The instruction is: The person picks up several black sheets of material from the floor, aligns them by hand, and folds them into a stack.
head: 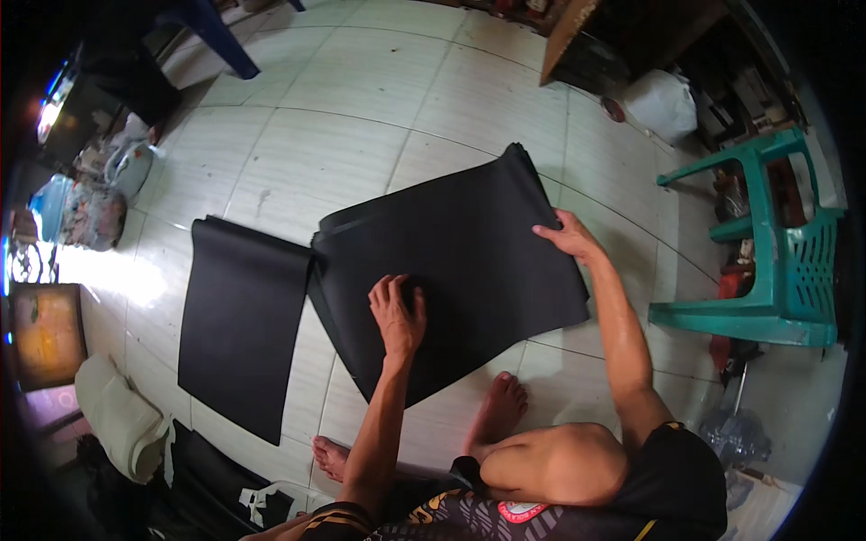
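Note:
A stack of black sheets (pixel 467 250), leather-like or a similar flexible material, lies on the tiled floor before me. My right hand (pixel 574 237) grips the stack's right edge, thumb on top and fingers tucked underneath. On the sheet's upper face rests my left hand (pixel 398 314), its fingers bent and slightly apart, with nothing visible in them. The far right corner of the stack curls upward. To the left lies a second, smaller black piece (pixel 243 331), its far edge folded over and its right side close against the stack.
A green plastic stool (pixel 771 311) lies on its side at the right. White plastic bag (pixel 662 107) sits at the back right. A rolled pale sheet (pixel 122 416) and more black material (pixel 216 473) lie at the lower left. Bundles (pixel 95 213) line the left side.

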Action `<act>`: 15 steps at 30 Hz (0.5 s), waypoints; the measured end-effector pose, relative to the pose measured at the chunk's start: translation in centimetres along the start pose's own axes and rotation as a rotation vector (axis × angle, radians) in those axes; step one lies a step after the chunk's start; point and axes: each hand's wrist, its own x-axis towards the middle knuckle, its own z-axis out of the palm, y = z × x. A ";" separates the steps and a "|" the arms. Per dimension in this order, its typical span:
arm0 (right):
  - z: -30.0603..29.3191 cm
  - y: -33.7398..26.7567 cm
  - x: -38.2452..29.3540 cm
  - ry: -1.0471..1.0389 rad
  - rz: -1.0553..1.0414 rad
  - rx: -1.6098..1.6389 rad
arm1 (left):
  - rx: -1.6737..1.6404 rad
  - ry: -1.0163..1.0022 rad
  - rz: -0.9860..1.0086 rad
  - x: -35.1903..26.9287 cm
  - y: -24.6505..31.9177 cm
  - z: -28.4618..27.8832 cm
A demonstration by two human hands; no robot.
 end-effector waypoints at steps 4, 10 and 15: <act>-0.3 -10.6 -4.7 0.042 -0.193 0.014 | -0.092 0.067 -0.081 1.0 -0.1 -1.3; -0.5 -29.0 -15.1 0.006 -0.458 0.041 | -0.522 0.277 -0.508 2.7 1.3 -1.0; 3.0 -36.3 -22.0 0.142 -0.572 0.132 | -1.056 0.105 -0.671 3.8 1.5 7.0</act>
